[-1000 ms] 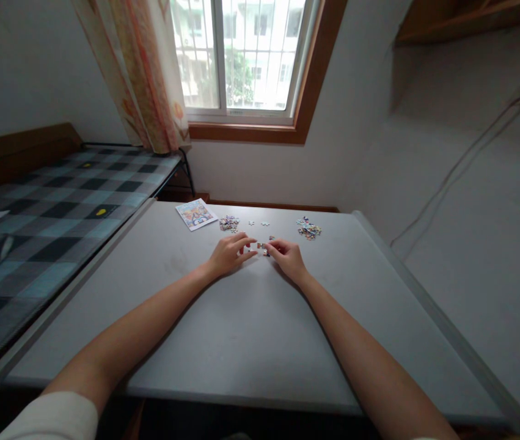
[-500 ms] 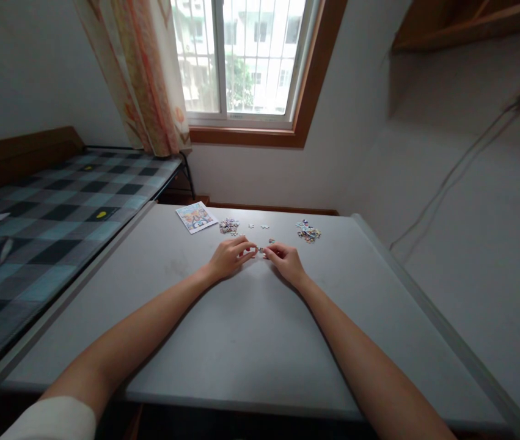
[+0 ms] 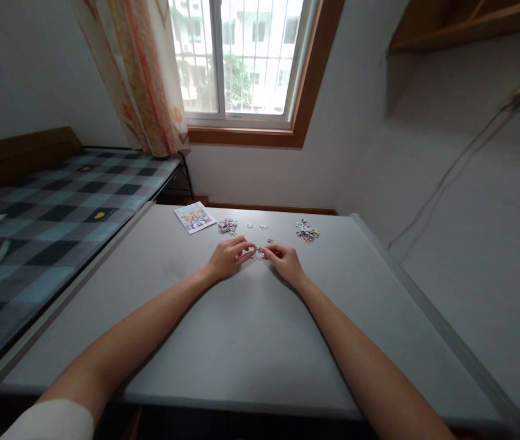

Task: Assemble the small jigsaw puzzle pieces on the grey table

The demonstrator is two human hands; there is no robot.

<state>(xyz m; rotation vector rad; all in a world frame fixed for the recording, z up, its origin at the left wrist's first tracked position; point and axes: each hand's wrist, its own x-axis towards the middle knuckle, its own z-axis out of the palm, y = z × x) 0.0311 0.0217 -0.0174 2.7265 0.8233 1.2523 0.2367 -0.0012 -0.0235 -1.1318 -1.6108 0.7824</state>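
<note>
My left hand [image 3: 228, 256] and my right hand [image 3: 284, 261] rest on a grey table [image 3: 250, 330], fingertips nearly touching. Between them sits a small cluster of puzzle pieces [image 3: 260, 249], pinched by the fingers of both hands. Behind the left hand lies a little pile of puzzle pieces [image 3: 227, 226]. A second pile [image 3: 307, 231] lies behind and to the right of my right hand. Two or three loose pieces [image 3: 256, 227] lie between the piles. A small picture card [image 3: 194, 217] lies flat at the back left.
A bed with a blue-and-black checked cover [image 3: 44, 220] runs along the table's left edge. A window [image 3: 241, 58] with a patterned curtain [image 3: 145, 73] is behind. A white wall with a cable [image 3: 452, 171] stands on the right.
My hands have closed in slightly on the pieces between them. The camera shifted a little; the piles and card stay where they were.
</note>
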